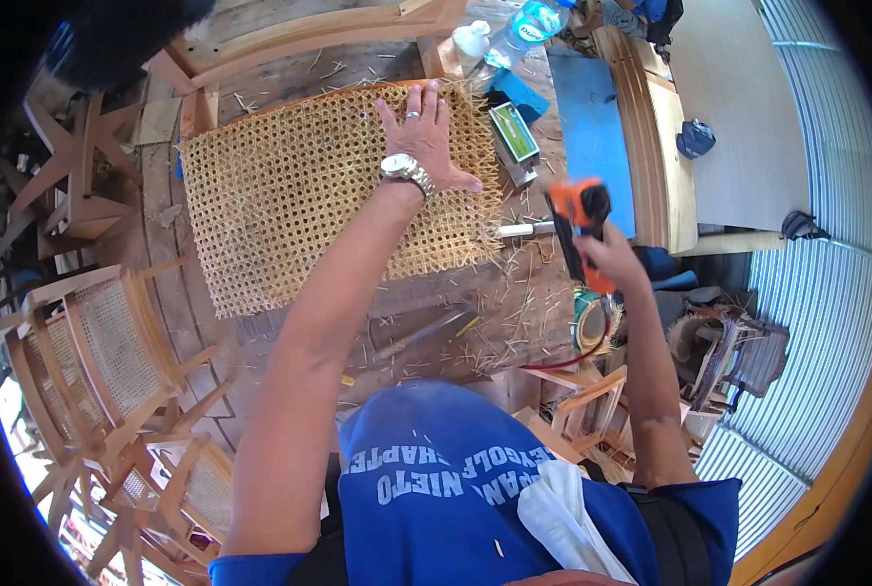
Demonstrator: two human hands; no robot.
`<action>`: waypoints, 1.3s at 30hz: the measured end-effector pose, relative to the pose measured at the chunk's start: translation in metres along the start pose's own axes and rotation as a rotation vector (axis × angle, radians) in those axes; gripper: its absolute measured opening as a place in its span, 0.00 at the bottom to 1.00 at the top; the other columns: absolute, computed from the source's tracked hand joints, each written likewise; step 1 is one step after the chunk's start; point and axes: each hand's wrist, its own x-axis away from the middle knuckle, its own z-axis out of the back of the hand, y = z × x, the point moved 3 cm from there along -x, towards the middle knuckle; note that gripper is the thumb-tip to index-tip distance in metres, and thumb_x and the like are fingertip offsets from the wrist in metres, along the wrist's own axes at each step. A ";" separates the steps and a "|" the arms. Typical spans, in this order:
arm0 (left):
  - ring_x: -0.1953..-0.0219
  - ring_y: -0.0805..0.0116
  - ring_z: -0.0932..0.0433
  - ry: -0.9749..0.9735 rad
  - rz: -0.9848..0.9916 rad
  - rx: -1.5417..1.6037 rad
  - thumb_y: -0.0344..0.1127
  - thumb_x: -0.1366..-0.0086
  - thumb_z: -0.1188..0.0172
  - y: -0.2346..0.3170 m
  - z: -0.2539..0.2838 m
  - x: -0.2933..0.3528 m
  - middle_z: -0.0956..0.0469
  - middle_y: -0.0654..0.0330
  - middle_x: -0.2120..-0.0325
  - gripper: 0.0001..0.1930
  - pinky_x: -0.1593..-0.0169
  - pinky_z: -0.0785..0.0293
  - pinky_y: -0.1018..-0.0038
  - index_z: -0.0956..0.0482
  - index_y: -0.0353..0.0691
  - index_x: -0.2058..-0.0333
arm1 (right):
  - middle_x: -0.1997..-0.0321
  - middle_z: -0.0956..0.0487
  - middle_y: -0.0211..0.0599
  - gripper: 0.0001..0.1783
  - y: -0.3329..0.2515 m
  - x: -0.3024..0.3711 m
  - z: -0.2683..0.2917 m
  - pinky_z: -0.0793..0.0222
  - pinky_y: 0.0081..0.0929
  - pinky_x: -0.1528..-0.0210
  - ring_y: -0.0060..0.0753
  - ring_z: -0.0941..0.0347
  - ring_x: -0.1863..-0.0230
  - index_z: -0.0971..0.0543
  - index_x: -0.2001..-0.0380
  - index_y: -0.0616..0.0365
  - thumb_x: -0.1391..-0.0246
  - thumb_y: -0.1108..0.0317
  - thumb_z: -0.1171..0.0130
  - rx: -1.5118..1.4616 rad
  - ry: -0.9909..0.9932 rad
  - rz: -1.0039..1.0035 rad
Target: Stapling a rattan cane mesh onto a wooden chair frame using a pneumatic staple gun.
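The left hand (423,140) lies spread on the cane (290,195); the right hand (612,256) grips a nailer (582,207), whose hose (559,366) could snag, jerking it.

white capital letters run in rows across the front of the blue shirt (426,430), partly lost in folds. a short word in pale letters stands on the clear bottle (527,34). the green and white box (514,132) bears print too small to read; so is the watch dial (396,164).
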 end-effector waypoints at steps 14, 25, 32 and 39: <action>0.26 0.41 0.55 0.250 0.233 -0.094 0.68 0.41 0.42 -0.093 -0.004 0.140 0.50 0.49 0.27 0.41 0.30 0.66 0.34 0.32 0.51 0.35 | 0.67 0.27 0.42 0.49 0.165 0.100 -0.139 0.37 0.47 0.64 0.50 0.30 0.68 0.43 0.27 0.52 0.51 0.68 0.34 0.725 0.453 0.292; 0.46 0.46 0.24 0.402 0.839 0.448 0.59 0.28 0.51 -0.275 -0.016 0.266 0.20 0.45 0.51 0.30 0.42 0.31 0.58 0.27 0.41 0.41 | 0.43 0.28 0.56 0.42 0.099 0.098 -0.119 0.34 0.49 0.41 0.59 0.29 0.44 0.43 0.29 0.63 0.47 0.71 0.39 0.600 0.288 0.051; 0.58 0.55 0.18 0.631 0.859 0.549 0.61 0.32 0.43 -0.286 -0.012 0.232 0.16 0.50 0.61 0.29 0.50 0.25 0.65 0.18 0.36 0.55 | 0.26 0.44 0.58 0.37 -0.058 0.021 -0.124 0.53 0.46 0.25 0.58 0.52 0.24 0.44 0.29 0.64 0.36 0.62 0.46 0.552 0.524 0.595; 0.60 0.61 0.18 0.690 0.750 0.188 0.56 0.40 0.31 -0.278 -0.004 0.225 0.17 0.53 0.63 0.27 0.55 0.23 0.67 0.17 0.35 0.57 | 0.26 0.41 0.52 0.33 -0.121 -0.007 -0.167 0.59 0.45 0.23 0.52 0.52 0.23 0.40 0.31 0.64 0.30 0.53 0.55 0.634 0.553 0.518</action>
